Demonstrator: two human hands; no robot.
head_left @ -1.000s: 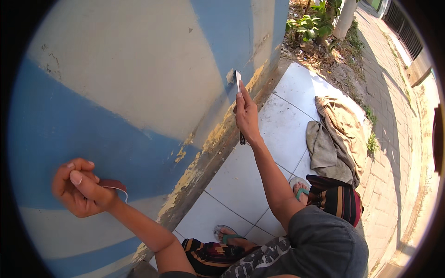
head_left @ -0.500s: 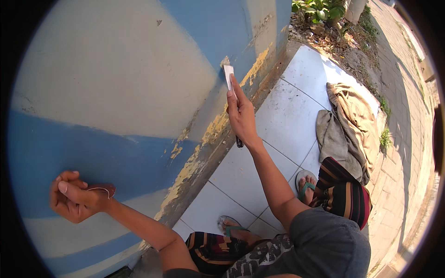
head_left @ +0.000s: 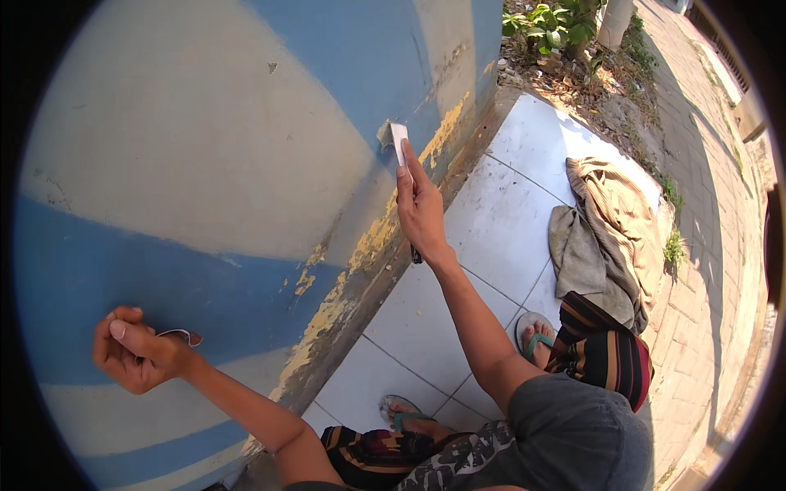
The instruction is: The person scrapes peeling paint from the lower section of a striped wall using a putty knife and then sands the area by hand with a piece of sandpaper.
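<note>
My right hand (head_left: 420,209) grips a slim scraping tool (head_left: 399,141), its pale flat end up and a dark end below my palm. The pale end touches, or nearly touches, a small chipped patch (head_left: 383,137) on the blue and grey-white painted wall (head_left: 164,139). My left hand (head_left: 135,350) is curled beside the wall at lower left, closed on a curved red-brown sheet (head_left: 191,337) with a white edge, mostly hidden by the hand. Flaking yellow paint (head_left: 364,250) runs along the wall's lower part.
White floor tiles (head_left: 499,213) border the wall's base. Crumpled beige and grey cloths (head_left: 614,229) lie on them at right, near my sandaled feet (head_left: 536,335). Leafy plants (head_left: 548,29) grow in littered soil at the top right, beside a paved path (head_left: 692,270).
The view has shifted slightly. The tool's pale end now shows more of its flat face at the chipped patch. My left hand sits a little lower in view, with less of the red-brown sheet showing.
</note>
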